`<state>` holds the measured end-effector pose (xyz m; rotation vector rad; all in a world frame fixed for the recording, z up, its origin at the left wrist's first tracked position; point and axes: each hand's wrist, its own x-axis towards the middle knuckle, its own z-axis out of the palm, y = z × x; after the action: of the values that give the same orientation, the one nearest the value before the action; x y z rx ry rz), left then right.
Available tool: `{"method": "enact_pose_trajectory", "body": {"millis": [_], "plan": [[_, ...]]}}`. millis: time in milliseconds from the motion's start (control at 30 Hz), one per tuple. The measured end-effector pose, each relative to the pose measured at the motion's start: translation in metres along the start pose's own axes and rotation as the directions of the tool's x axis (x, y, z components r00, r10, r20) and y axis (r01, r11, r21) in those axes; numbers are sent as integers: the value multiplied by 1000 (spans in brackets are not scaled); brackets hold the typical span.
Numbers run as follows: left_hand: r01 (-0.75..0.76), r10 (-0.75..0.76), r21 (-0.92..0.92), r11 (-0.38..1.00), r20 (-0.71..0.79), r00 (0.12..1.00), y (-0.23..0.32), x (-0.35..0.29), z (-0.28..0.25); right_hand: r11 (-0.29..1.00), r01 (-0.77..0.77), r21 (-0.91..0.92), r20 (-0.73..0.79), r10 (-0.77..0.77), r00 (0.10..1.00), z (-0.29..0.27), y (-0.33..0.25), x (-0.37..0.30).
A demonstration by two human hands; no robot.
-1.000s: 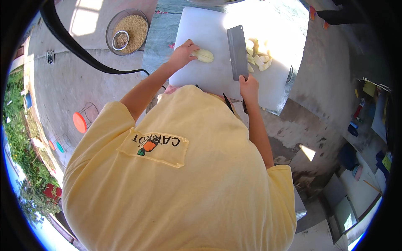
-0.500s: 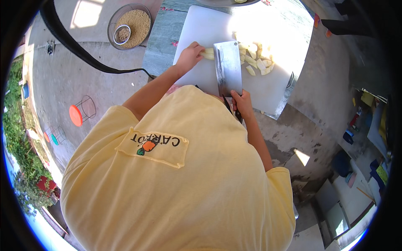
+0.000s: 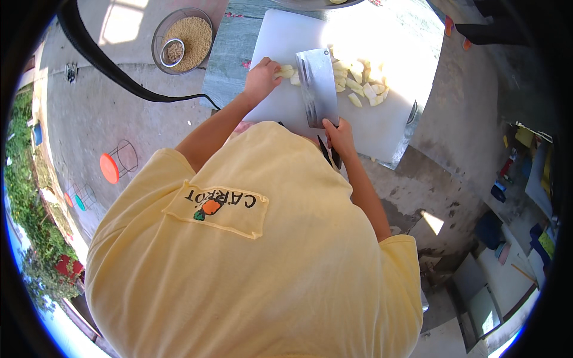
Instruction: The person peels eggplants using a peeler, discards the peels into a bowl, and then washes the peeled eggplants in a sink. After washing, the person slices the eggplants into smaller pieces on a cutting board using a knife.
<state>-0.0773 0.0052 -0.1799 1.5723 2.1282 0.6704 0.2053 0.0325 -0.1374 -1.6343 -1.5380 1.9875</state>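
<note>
My right hand (image 3: 340, 140) grips a cleaver (image 3: 317, 86) by its dark handle, and the broad steel blade lies over the white cutting board (image 3: 286, 33). To the left of the blade, my left hand (image 3: 262, 80) pinches the end of a pale yellow-green peeled vegetable (image 3: 286, 71), whose kind I cannot make out. Short pieces of it lie between my fingers and the blade. Right of the cleaver is a heap of cut vegetable chunks (image 3: 358, 83), partly washed out by bright sunlight.
The board rests on a table with a grey-green patterned cover (image 3: 230, 45). A bowl edge (image 3: 310, 5) shows at the top. On the left stand a mesh basket of grain-like bits (image 3: 194, 42) with a small bowl (image 3: 173, 52) inside, and a red-topped stool (image 3: 110, 168).
The cleaver and my right hand have shifted a little left and away from me. My left hand has slid left, and the vegetable beside the blade now shows as separate short pieces.
</note>
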Motion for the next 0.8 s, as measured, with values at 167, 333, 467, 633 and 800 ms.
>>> {"method": "enact_pose_trajectory", "body": {"millis": [167, 333, 467, 633, 800], "plan": [[-221, 222, 119, 968, 6, 975, 33, 2, -11, 995, -1, 97, -2, 1, 1000, -23, -4, -23], [-248, 240, 86, 965, 101, 966, 39, 7, -1, 990, -62, 130, 44, 57, 997, -25, 7, -27], [-259, 252, 73, 963, 95, 963, 36, 7, 1, 969, -143, 200, 102, 125, 987, -18, 17, -18], [-268, 262, 44, 962, 112, 958, 35, 12, -1, 998, -20, 55, 96, 15, 995, 3, 16, 17], [-202, 203, 24, 979, -39, 978, 24, 4, 4, 815, 404, -416, -205, -517, 831, 21, 5, 10]]}}
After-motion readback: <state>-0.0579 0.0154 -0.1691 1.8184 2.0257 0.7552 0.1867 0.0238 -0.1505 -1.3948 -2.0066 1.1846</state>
